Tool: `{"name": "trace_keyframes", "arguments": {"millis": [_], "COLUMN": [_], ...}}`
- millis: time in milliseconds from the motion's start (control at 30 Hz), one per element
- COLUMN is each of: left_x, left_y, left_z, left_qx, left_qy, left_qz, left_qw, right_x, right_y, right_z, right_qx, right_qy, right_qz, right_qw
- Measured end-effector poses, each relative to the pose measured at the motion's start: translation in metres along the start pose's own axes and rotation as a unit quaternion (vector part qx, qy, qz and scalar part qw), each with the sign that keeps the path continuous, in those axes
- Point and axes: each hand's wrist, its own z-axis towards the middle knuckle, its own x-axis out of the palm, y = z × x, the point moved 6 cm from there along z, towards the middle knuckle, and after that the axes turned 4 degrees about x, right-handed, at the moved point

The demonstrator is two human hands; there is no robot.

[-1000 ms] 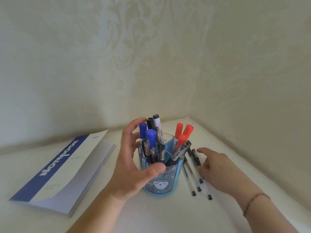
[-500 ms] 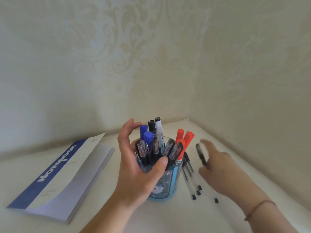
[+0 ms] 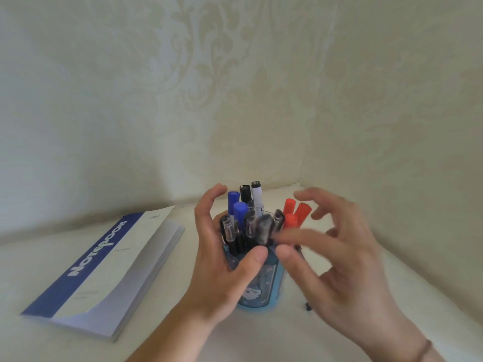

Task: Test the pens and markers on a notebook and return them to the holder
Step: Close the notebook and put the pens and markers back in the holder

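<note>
A translucent blue pen holder (image 3: 264, 291) with a cartoon face stands on the white surface. My left hand (image 3: 222, 259) is wrapped around its left side. Inside it stand blue markers (image 3: 239, 210), a black marker (image 3: 245, 193), a white marker (image 3: 257, 197), red markers (image 3: 295, 212) and several clear-capped black pens (image 3: 228, 231). My right hand (image 3: 347, 265) is blurred over the holder's right rim. Its thumb and forefinger pinch a blurred black pen (image 3: 264, 228) that sits among the others. The blue and white notebook (image 3: 104, 257) lies closed to the left.
The surface ends in a corner of patterned cream walls just behind and to the right of the holder. A black pen tip (image 3: 308, 307) shows on the surface below my right hand; anything else there is hidden.
My right hand lifted a black pen from the surface at the holder's right and carried it left into the holder. My left hand stayed on the holder.
</note>
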Motion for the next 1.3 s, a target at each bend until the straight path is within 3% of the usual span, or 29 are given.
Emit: {"name": "trace_keyframes", "arguments": {"millis": [67, 133, 200, 267, 333, 400, 633, 833, 933, 1000, 1067, 1167, 1300], "left_x": [0.001, 0.002, 0.002, 0.002, 0.001, 0.000, -0.009, -0.012, -0.013, -0.014, -0.016, -0.014, -0.013], "left_y": [0.001, 0.001, 0.002, 0.003, 0.004, 0.004, 0.003, 0.002, 0.002, 0.003, 0.004, 0.004, 0.003], "left_z": [0.001, 0.000, 0.000, 0.000, 0.000, 0.000, 0.001, 0.002, 0.003, 0.004, 0.004, 0.004, 0.004], "left_qx": [-0.008, -0.001, 0.010, 0.016, 0.014, 0.008, 0.005, 0.011, 0.008, 0.007, 0.004, -0.001, -0.003], "left_qy": [0.008, 0.013, 0.009, 0.002, -0.003, -0.005, -0.005, -0.019, -0.029, -0.033, -0.038, -0.037, -0.034], "left_qz": [-0.006, 0.010, 0.031, 0.035, 0.032, 0.022, 0.034, 0.046, 0.050, 0.049, 0.048, 0.046, 0.051], "left_qw": [1.000, 1.000, 0.999, 0.999, 0.999, 1.000, 0.999, 0.999, 0.998, 0.998, 0.998, 0.998, 0.998], "right_x": [0.003, -0.005, -0.012, 0.002, 0.030, 0.049, 0.037, 0.032, 0.033, 0.022, 0.000, -0.027, -0.030], "right_y": [-0.003, -0.019, -0.046, -0.081, -0.108, -0.120, -0.122, -0.121, -0.113, -0.111, -0.102, -0.072, -0.026], "right_z": [-0.001, 0.003, 0.001, -0.007, -0.025, -0.038, -0.045, -0.047, -0.044, -0.031, -0.014, 0.001, 0.007], "right_qx": [-0.004, 0.067, 0.141, 0.228, 0.289, 0.328, 0.384, 0.394, 0.383, 0.384, 0.401, 0.364, 0.226], "right_qy": [0.014, -0.040, -0.091, 0.000, 0.167, 0.264, 0.361, 0.382, 0.357, 0.291, 0.153, -0.057, -0.121], "right_qz": [0.008, 0.118, 0.110, -0.018, -0.129, -0.163, -0.167, -0.176, -0.206, -0.160, -0.033, 0.228, 0.352], "right_qw": [1.000, 0.990, 0.980, 0.974, 0.934, 0.892, 0.833, 0.817, 0.827, 0.862, 0.903, 0.901, 0.900]}}
